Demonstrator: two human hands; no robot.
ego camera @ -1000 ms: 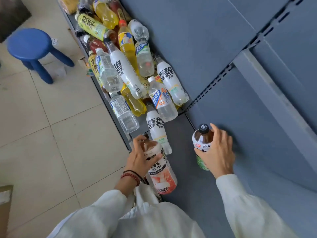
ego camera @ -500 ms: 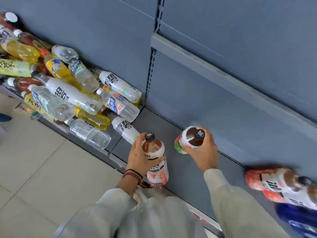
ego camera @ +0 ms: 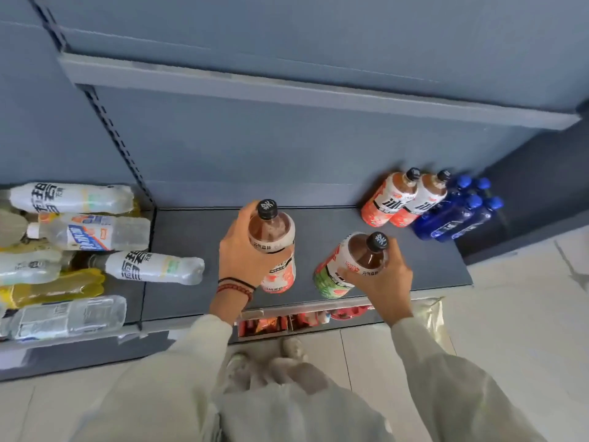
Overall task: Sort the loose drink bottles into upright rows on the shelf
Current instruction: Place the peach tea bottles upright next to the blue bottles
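Left hand (ego camera: 240, 253): fingers wrapped round the peach-label tea bottle (ego camera: 274, 228), held upright over the middle of the shelf deck (ego camera: 334, 218).
Right hand (ego camera: 387, 283): grasps the green-label tea bottle (ego camera: 331, 279) at the shoulder, cap tilted toward 1 o'clock, near the first bottle at its 3 o'clock.
Standing tea pair (ego camera: 387, 202): 2 o'clock, touching, by the back panel.
Blue bottles (ego camera: 455, 212): upright cluster at the pair's 3 o'clock.
Loose bottles (ego camera: 79, 234): lying heaped at 9 o'clock.
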